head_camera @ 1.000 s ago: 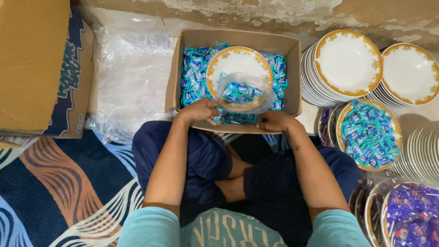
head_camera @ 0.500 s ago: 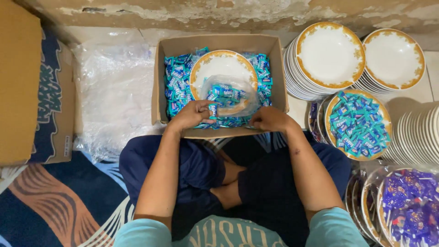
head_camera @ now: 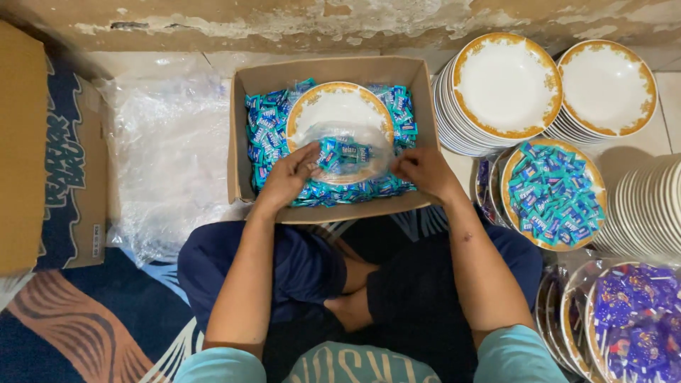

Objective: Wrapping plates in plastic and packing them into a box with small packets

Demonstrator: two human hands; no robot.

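Person sits cross-legged on the floor, cardboard box (head_camera: 333,206) right in front of the knees. Box is full of blue-wrapped candies (head_camera: 264,145); a white gold-rimmed plate (head_camera: 333,110) lies on top of them.

Left hand (head_camera: 291,176) and right hand (head_camera: 420,170) both sit over the near edge of the plate, each grip closed on one side of a clear plastic bag (head_camera: 347,152). Bag is stretched between the two hands, mouth spread, a handful of blue candies inside. Bag sits on the plate, inside the box.

Around it:
- Loose heap of clear plastic bags (head_camera: 167,152) on the floor, left of the box.
- Second cardboard carton (head_camera: 42,156) at far left, flap up.
- Two stacks of empty gold-rimmed plates (head_camera: 507,85) right of the box.
- Below them, a plate filled with blue candies (head_camera: 553,195).
- Bottom right: wrapped plate of purple candies (head_camera: 635,319).
- Another plate stack (head_camera: 649,206) at the right edge.
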